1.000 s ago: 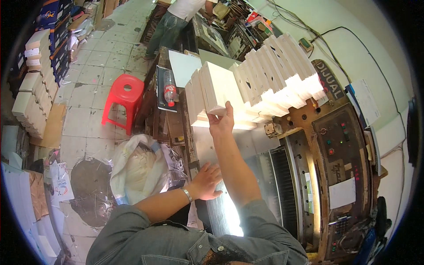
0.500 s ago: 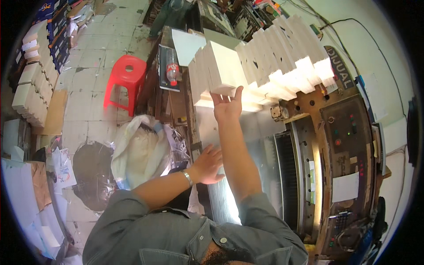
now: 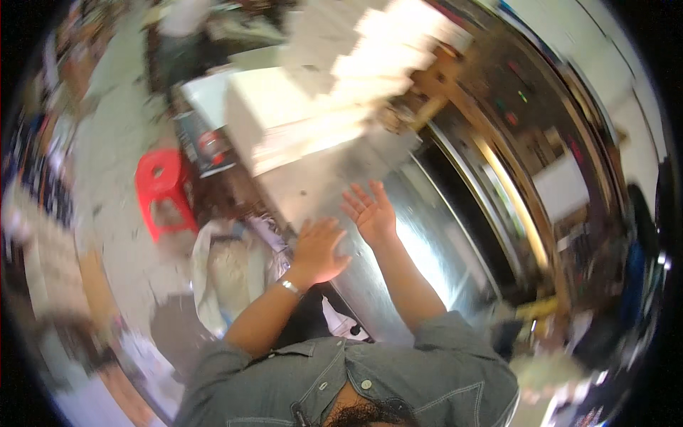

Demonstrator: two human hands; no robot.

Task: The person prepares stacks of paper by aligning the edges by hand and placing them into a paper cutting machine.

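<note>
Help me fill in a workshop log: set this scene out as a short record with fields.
Left hand: open, empty, near the metal tabletop's left edge; contact unclear
Right hand: open, empty, palm showing, over the tabletop
Paper stacks: pale, at the tabletop's far end, beyond both hands
Sack: white, left of the tabletop
Stool: red, upright, farther left
Image: partly blurred
</note>
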